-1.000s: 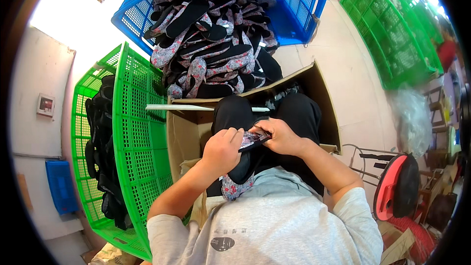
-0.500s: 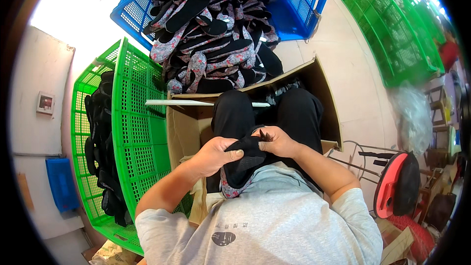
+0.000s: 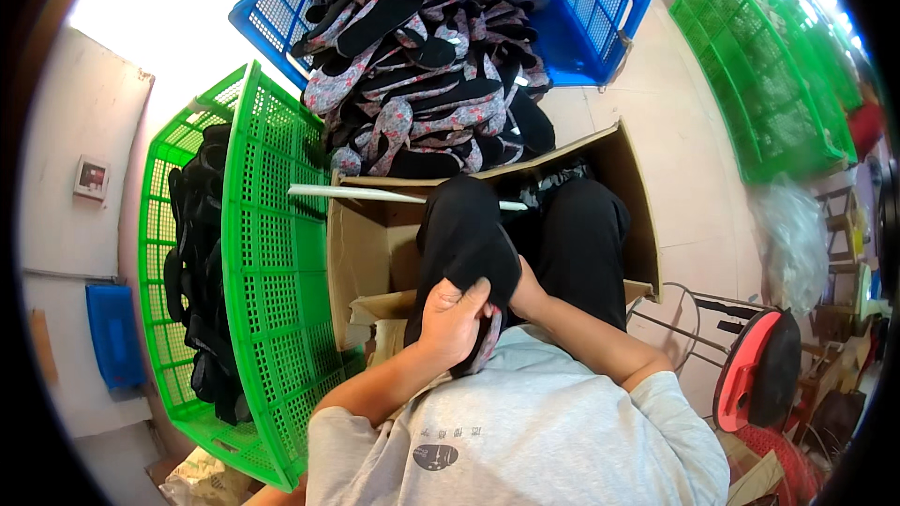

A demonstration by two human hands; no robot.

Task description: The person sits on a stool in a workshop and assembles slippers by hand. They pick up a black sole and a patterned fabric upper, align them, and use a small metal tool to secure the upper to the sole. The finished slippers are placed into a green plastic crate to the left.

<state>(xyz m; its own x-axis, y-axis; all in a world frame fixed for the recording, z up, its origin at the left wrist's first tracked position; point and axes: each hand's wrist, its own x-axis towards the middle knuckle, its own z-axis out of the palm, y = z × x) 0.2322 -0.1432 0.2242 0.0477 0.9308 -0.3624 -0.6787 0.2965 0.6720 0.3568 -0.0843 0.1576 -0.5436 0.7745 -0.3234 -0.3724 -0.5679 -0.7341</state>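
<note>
- From the head view, my only one, I see the left hand point(image 3: 454, 319) closed on the black slipper point(image 3: 495, 267), thumb pressed on its dark face near a floral edge point(image 3: 487, 345)
- The right hand point(image 3: 528, 294) is at the slipper's right side; its fingers are hidden behind it, so I cannot tell whether it grips or merely rests
- The slipper is above the person's lap, in front of the left thigh point(image 3: 457, 215), just beyond the grey shirt point(image 3: 562, 403); I judge that black against black trousers could make me misread its outline and misjudge a grip
- If that left thumb slid off while the right hand was only resting, the slipper could twist or drop between the legs, into the cardboard box point(image 3: 361, 253) around them
- A lifted left knee could knock the white strip point(image 3: 361, 192) lying across the box, since the strip runs close by that knee
- Farther off, the pile of slippers point(image 3: 422, 103) reaches from the blue crate point(image 3: 614, 23) to the box's far edge; a bump there could tip loose ones inward
- On the left, the green crate point(image 3: 272, 244) is close to the left elbow, so a wide swing could catch its wall
</note>
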